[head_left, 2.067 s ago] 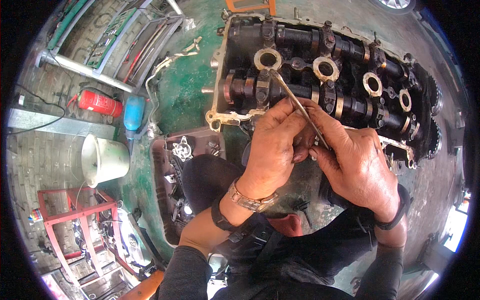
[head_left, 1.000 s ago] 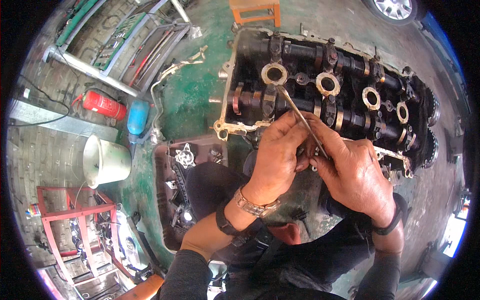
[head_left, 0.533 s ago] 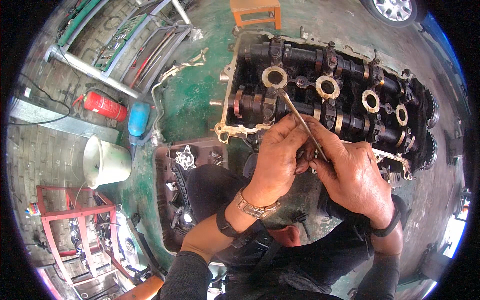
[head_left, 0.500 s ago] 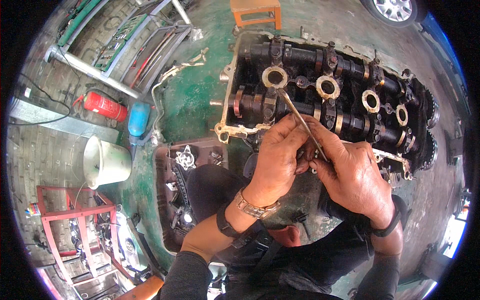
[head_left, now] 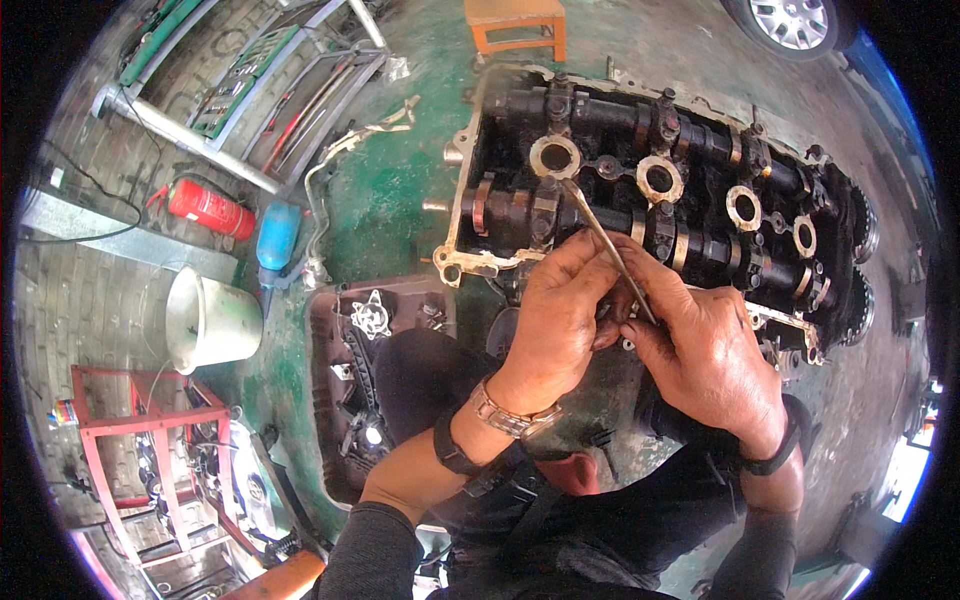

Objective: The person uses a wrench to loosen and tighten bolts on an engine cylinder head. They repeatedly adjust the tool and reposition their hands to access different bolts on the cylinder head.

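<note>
In front of me lies an oily cylinder head (head_left: 598, 206) with two rows of camshafts and pale-rimmed round holes. A slim metal rod (head_left: 603, 238) slants across its near side, its far tip close to the leftmost round hole. My left hand (head_left: 562, 322), with a wristwatch above it, is closed, its fingers pinched around the rod's middle. On the right, my right hand (head_left: 718, 362) grips the rod's near end between thumb and curled fingers. The hands almost touch each other. Whatever lies inside my curled left fingers is hidden.
At my left knee sits a brown tray (head_left: 322, 400) of loose engine parts. Farther left are a white bucket (head_left: 225, 330), a red fire extinguisher (head_left: 210, 208), a blue bottle (head_left: 278, 238) and a red metal frame (head_left: 150, 420). An orange stool (head_left: 515, 12) stands beyond the cylinder head.
The view has shifted slightly, so the cylinder head and stool sit a little farther right. Both hands keep nearly the same grip on the rod.
</note>
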Demonstrator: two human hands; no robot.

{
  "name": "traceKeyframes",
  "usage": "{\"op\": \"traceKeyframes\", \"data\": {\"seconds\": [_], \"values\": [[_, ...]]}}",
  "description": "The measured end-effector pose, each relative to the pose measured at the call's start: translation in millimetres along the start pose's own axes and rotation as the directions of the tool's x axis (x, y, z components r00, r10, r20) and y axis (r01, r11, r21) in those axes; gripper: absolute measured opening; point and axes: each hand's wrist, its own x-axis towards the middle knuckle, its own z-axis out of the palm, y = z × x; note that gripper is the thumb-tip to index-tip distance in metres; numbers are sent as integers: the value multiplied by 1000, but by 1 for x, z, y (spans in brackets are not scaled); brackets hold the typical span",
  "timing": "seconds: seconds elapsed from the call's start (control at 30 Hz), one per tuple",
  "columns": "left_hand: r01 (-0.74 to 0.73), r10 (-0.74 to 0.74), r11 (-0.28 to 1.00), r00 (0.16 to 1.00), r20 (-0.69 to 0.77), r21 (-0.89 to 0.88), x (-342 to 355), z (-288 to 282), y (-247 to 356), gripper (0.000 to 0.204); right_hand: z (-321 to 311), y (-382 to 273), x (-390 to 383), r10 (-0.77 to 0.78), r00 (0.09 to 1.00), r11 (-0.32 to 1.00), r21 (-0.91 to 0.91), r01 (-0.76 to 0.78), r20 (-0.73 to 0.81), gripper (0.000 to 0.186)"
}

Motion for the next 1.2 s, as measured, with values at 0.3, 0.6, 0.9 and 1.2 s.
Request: {"op": "traceKeyframes", "data": {"seconds": [0.3,0.6,0.9,1.2], "values": [[3,-3,1000,1000,-20,1,0,2,1,23,-1,-1,-1,35,999,999,-5,-35,27,55],[-15,15,1000,1000,1,6,0,0,0,25,-1,-2,-1,42,998,999,-7,-42,36,56],[-14,14,1000,1000,-16,23,0,2,-1,26,-2,-2,-1,50,997,999,-5,-50,57,58],[-18,18,1000,1000,6,9,0,0,-2,27,-3,-1,-2,59,995,998,-10,-58,75,59]]}}
